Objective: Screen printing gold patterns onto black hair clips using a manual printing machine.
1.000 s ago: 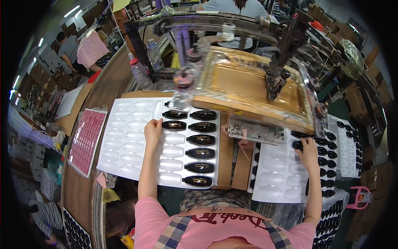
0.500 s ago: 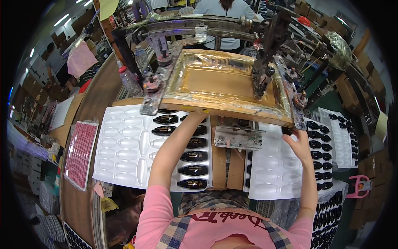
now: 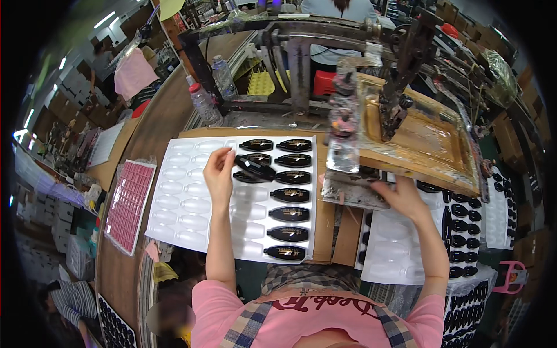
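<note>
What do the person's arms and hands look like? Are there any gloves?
No gloves: the left hand and right hand are bare. The short pink sleeves leave both forearms uncovered. I can't see a watch or bracelet on either wrist.

The black pieces (image 3: pixel 290 214) are smooth, shiny plastic. The tray (image 3: pixel 249 231) is thin, smooth plastic. The frame (image 3: pixel 418 169) is wood. The metal plate (image 3: pixel 351 194) looks rough. The shirt (image 3: pixel 213 298) is dull cloth.
</note>
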A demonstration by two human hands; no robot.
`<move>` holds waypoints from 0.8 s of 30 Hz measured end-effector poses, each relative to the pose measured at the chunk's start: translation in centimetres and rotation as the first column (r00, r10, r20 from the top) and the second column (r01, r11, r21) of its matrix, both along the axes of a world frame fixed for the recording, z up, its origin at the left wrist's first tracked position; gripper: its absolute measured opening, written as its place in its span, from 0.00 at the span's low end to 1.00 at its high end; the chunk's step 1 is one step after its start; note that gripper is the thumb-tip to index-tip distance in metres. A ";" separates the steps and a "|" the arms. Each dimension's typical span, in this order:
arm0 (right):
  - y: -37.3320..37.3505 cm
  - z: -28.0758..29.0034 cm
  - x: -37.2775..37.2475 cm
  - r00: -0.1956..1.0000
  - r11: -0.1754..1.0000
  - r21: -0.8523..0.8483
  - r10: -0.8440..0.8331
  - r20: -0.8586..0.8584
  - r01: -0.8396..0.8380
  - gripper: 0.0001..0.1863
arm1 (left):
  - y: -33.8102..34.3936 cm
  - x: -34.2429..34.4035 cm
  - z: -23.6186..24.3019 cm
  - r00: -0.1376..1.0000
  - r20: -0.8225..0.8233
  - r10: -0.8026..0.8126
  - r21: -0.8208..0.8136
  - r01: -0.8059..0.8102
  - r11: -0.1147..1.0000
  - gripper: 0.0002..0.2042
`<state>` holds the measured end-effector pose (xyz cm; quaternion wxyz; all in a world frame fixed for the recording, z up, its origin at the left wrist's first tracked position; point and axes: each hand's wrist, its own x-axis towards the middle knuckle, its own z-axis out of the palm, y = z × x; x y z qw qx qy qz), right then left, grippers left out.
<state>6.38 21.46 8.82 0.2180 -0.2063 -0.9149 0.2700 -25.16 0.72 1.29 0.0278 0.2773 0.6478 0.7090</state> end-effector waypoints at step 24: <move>6.7 -4.5 13.5 0.755 0.758 0.225 -0.645 0.121 0.612 0.22 | -4.2 -0.8 -5.5 0.870 -0.486 0.088 -0.772 -0.474 0.424 0.21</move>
